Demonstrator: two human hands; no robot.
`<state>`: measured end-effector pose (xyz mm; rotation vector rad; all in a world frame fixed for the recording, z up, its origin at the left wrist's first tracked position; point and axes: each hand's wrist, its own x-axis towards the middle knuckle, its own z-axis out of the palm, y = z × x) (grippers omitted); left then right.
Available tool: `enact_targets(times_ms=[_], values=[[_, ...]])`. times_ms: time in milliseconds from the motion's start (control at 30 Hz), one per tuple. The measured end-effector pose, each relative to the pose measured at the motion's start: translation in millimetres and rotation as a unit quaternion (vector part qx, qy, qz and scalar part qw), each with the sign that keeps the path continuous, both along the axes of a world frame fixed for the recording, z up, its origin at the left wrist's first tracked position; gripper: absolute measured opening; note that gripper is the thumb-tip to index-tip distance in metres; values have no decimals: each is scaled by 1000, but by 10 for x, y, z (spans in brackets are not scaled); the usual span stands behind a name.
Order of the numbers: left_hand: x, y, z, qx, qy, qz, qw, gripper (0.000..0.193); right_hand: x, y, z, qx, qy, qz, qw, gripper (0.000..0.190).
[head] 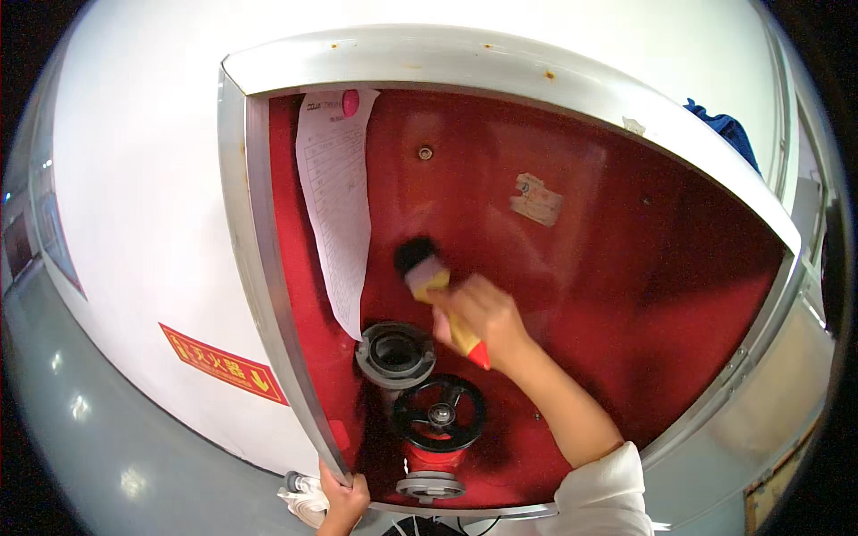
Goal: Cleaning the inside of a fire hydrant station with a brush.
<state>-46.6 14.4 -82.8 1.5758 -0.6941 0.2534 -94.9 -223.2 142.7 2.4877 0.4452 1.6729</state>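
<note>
My right hand grips a flat paintbrush by its yellow, red-tipped handle. The brush's dark bristles are blurred and lie over the red back panel of a recessed fire hydrant cabinet; whether they touch it I cannot tell. Below the brush are a grey hose coupling and a valve with a black handwheel. At the cabinet's lower left corner, my left hand is closed around the metal frame. A printed paper sheet hangs inside on the left, under a pink round piece.
A torn sticker clings to the back panel. Beside my left hand lies a rolled white fire hose on the grey floor. The white wall bears a red fire extinguisher sign. Blue cloth shows at upper right.
</note>
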Motion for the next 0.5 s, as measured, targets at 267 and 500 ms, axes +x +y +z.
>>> enact_targets(times_ms=[267,500], values=[[10,-10,-75,-30,28,5,999,53,1,55,225,-2,-81,-13,997,25],[10,-9,-82,-2,42,-9,999,55,-182,-9,1,-46,-27,-24,998,14]])
